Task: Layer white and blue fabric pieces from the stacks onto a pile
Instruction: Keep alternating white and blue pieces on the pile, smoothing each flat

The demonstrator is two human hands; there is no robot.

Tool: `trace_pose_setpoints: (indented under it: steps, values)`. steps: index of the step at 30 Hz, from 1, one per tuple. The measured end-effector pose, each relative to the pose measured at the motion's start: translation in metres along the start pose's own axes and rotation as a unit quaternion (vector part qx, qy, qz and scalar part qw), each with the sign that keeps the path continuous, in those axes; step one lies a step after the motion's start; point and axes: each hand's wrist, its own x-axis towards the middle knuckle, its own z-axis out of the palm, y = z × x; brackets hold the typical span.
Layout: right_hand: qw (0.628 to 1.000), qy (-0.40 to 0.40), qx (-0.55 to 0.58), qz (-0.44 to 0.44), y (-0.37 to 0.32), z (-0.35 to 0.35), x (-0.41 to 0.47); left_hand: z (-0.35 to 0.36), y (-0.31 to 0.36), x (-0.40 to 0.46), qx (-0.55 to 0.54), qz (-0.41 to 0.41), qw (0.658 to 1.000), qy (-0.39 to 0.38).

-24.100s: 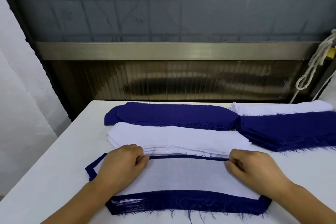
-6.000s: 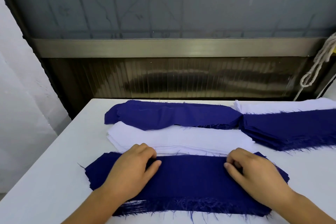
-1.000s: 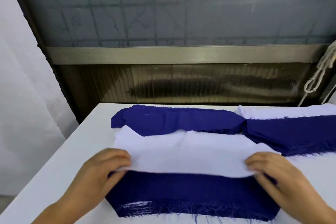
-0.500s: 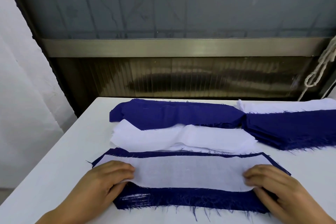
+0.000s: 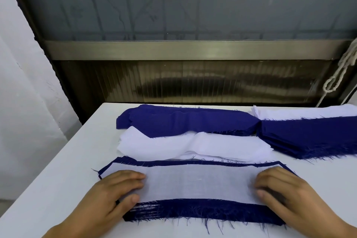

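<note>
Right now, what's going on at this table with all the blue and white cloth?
A person is building a pile of alternating fabric pieces. Both hands, left hand and right hand, rest on a white piece laid on top, its blue layer showing round the edges. Behind it sit a white stack and a blue stack, with more stacks to the right.

White piece (image 5: 197, 183) tops blue pile (image 5: 202, 212) (frayed navy).
</note>
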Motion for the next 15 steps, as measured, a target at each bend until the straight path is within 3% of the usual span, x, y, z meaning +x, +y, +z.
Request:
trace_pose_setpoints:
  steps: [8, 11, 15]
  values:
    - [0.987, -0.086, -0.032, 0.132, 0.009, 0.001, 0.005, -0.003, -0.01, 0.002, 0.05, -0.018, 0.998, 0.018]
    - [0.97, -0.109, -0.1, 0.19, 0.019, -0.006, 0.005, -0.013, -0.017, 0.011, 0.104, -0.061, 0.993, 0.018]
    - [0.947, -0.082, -0.187, 0.248, 0.024, 0.0, 0.033, -0.008, -0.007, 0.052, 0.16, -0.087, 0.982, 0.045]
